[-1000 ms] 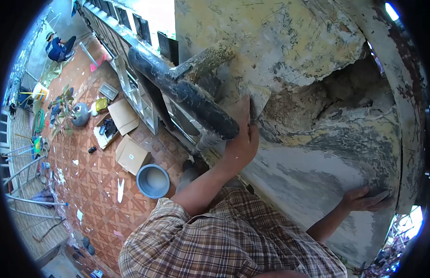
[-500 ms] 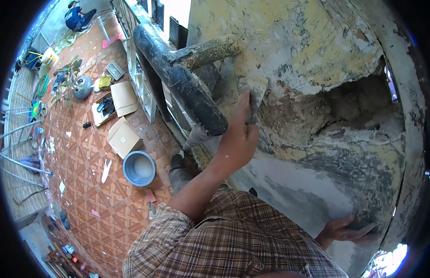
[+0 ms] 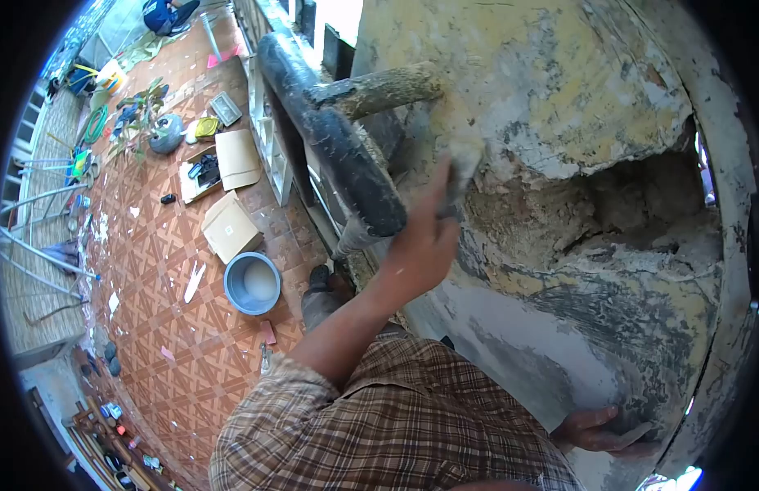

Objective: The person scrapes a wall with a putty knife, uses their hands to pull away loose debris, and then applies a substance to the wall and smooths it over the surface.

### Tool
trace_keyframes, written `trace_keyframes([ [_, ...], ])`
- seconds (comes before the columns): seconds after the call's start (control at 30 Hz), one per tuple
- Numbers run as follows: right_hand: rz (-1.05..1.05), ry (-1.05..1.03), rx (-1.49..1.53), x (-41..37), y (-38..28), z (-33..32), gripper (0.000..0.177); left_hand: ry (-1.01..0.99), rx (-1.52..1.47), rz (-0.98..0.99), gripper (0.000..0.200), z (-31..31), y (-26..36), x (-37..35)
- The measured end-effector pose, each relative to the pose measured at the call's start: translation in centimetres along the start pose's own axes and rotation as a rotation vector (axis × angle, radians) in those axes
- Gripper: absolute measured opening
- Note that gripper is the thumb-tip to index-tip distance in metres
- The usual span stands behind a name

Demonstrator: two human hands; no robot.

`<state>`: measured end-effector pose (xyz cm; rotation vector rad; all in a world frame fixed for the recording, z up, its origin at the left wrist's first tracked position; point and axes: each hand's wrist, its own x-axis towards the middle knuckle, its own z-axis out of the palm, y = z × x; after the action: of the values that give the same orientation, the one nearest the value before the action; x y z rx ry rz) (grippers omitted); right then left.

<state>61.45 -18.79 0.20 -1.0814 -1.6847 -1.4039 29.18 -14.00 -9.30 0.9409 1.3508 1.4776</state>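
- Your left hand [image 3: 420,254] is closed around a scraper [image 3: 464,168], the index finger stretched along its flat, pale blade.
- Your right hand [image 3: 604,431] is low on the right, by the smooth grey part of the wall, fingers extended and slightly parted; you can't tell from this view whether it grips the thin, pale shape at its fingers.
- The scraper's blade lies at the wall [image 3: 510,69], just left of the hole [image 3: 641,196]; the blade is slightly blurred, so its exact contact is unclear.
- Above that hole, your wall is patchy yellow and grey with a ragged edge; inside it is rough and brown, and below it come scuffed yellow-grey and smoother pale areas.
- Beside your left hand a thick dark pipe [image 3: 334,139] slants down, and a crusted branch [image 3: 388,90] runs from it toward the wall.
- On the patterned tile floor [image 3: 163,315] to your left stands a blue basin [image 3: 252,283] with something whitish inside.
- Near the basin you have a closed cardboard box [image 3: 232,227], and farther off an open box [image 3: 201,173] holding dark items, with a plant [image 3: 142,114] beyond.
- At the far upper left, a person in dark clothes [image 3: 163,16] is partly in view.
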Motion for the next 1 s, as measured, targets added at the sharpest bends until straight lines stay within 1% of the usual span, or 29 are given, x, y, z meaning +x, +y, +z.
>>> trace_keyframes([
  [0.03,0.027,0.021,0.047,-0.2,0.1,0.3,0.052,0.083,0.123,0.171,0.069,0.4,-0.1,0.2],
  [0.07,0.058,0.041,0.093,-0.4,0.0,0.4,0.052,0.096,0.129,0.169,0.069,-0.1,-0.5,0.0],
  [0.1,0.053,0.04,0.101,-0.7,0.0,0.3,0.052,0.068,0.117,0.143,0.069,-0.3,-0.8,-0.2],
  [0.17,0.089,0.005,0.077,-1.0,0.3,0.2,0.053,0.04,0.093,0.125,0.069,-0.4,-0.9,-0.4],
  [0.27,0.081,0.022,0.074,-0.7,0.1,0.4,0.053,-0.017,0.163,0.131,0.068,-0.2,-0.4,-0.6],
  [0.33,0.054,0.01,0.028,-0.1,-0.5,0.2,0.052,0.062,0.227,0.232,0.067,0.0,-1.0,-0.5],
  [0.37,0.033,0.004,-0.007,0.2,-0.6,0.0,0.052,0.058,0.219,0.229,0.067,-0.3,-1.0,-0.8],
  [0.43,0.018,0.004,0.015,-0.1,0.1,-0.2,0.052,-0.018,0.125,0.154,0.065,-1.0,-0.9,-0.9],
  [0.47,0.02,0.005,0.037,-0.3,0.0,0.1,0.052,-0.012,0.121,0.166,0.065,-0.6,-0.7,-0.1],
  [0.53,0.029,0.009,0.041,-0.5,-0.1,0.3,0.052,0.143,0.083,0.262,0.064,0.8,-0.5,0.6],
  [0.57,0.038,0.016,0.042,-0.5,0.0,0.2,0.052,0.143,0.076,0.254,0.064,0.5,-0.4,0.1],
  [0.63,0.022,0.003,0.036,-0.4,0.2,-0.2,0.053,-0.015,-0.004,-0.015,0.064,-0.5,0.2,-0.5],
  [0.67,0.016,0.0,0.036,-0.2,0.1,0.1,0.053,-0.012,-0.007,0.0,0.064,-0.2,0.1,0.2],
  [0.73,0.016,-0.004,-0.006,0.1,-0.4,0.1,0.053,0.146,0.165,0.274,0.065,0.3,-0.4,0.9],
  [0.77,0.014,-0.022,-0.05,0.1,-0.5,-0.3,0.053,0.143,0.166,0.267,0.065,0.1,-0.5,0.9],
  [0.83,0.0,-0.025,-0.046,0.0,-0.2,-0.5,0.052,0.028,0.075,-0.066,0.065,-0.5,0.2,1.1],
  [0.87,-0.009,-0.02,-0.039,0.1,-0.1,-0.3,0.052,0.031,0.07,-0.058,0.065,-0.5,0.0,0.8],
  [0.93,-0.007,-0.003,-0.037,0.2,-0.2,0.0,0.052,0.051,0.18,0.188,0.065,-0.3,-0.4,-0.2],
  [0.97,-0.003,-0.007,-0.036,0.1,-0.3,-0.1,0.052,0.054,0.181,0.187,0.065,-0.1,-0.4,-0.1],
  [1.0,-0.004,-0.014,-0.033,0.0,-0.4,-0.2,0.052,0.047,0.033,0.153,0.065,0.3,0.0,-0.1],
])
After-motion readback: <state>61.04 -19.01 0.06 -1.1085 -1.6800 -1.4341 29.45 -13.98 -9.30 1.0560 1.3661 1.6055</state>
